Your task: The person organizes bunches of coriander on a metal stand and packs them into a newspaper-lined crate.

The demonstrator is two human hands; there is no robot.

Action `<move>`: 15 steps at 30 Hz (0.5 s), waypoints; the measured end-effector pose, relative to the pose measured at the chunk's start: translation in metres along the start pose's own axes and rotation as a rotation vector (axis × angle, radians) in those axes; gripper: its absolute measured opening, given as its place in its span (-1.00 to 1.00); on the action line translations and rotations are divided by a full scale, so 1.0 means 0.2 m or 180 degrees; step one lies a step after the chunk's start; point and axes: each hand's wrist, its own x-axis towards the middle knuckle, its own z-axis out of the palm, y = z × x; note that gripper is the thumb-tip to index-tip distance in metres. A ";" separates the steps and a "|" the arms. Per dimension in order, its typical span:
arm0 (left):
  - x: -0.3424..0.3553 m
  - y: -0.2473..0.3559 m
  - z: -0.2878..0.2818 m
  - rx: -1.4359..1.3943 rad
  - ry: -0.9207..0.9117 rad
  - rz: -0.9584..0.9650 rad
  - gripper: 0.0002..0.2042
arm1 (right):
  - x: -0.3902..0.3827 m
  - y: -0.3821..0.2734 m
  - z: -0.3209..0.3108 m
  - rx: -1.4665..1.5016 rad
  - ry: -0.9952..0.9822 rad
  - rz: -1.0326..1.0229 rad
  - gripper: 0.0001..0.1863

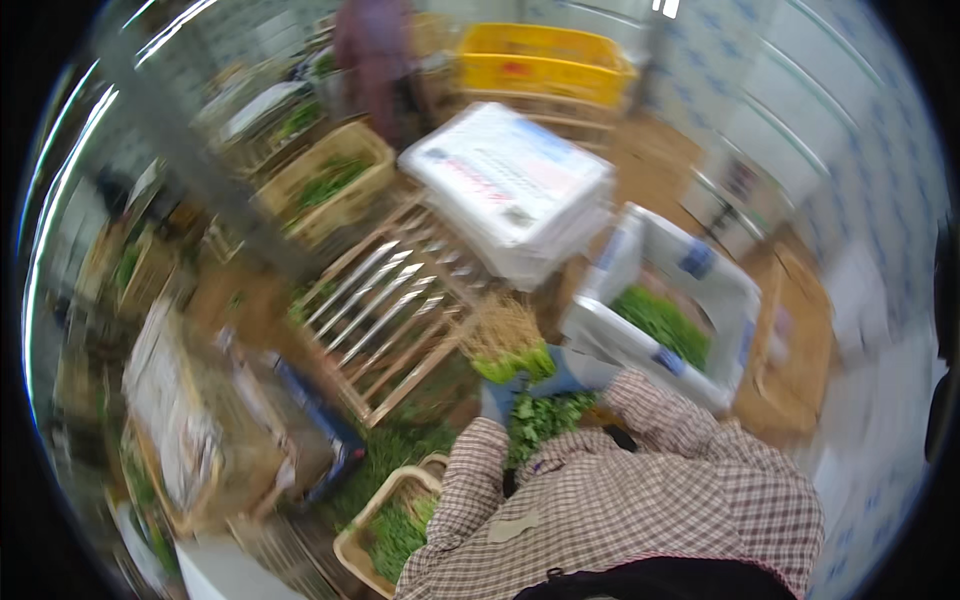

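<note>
A bunch of leafy greens [548, 418] is held in front of my chest by both gloved hands. Its tan, stringy roots [505, 328] point away from me, the pale green stems lie between the hands, and dark leaves hang toward my body. My left hand [501, 397], in a blue-grey glove, closes round the stems from the left. From the right, my right hand [572, 371] grips the same stems in a matching glove. Motion blur softens the fingers. Close to my right hand stands a white foam box [740, 300] with greens [662, 325] inside.
A slatted wooden rack [385, 335] lies ahead, beside stacked white foam boxes [510, 180]. At lower left is a beige basket [350, 545] of greens, near a covered crate [180, 420]. Farther off are a yellow crate [540, 65] and a standing person [378, 60]. Loose greens [400, 450] litter the floor.
</note>
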 end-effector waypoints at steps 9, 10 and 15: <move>0.09 -0.27 0.50 0.0027 -0.2333 -0.1940 -0.54 | -0.56 0.70 0.16 0.1781 0.2830 0.1306 -0.54; 0.12 -0.32 0.47 0.0063 -0.2631 -0.2181 -0.57 | -0.58 0.81 0.23 0.2767 0.3127 0.0952 -0.57; 0.44 -0.46 0.35 0.1289 -0.3183 -0.1774 -0.54 | -0.28 1.08 0.29 0.3312 0.3204 0.0609 -0.54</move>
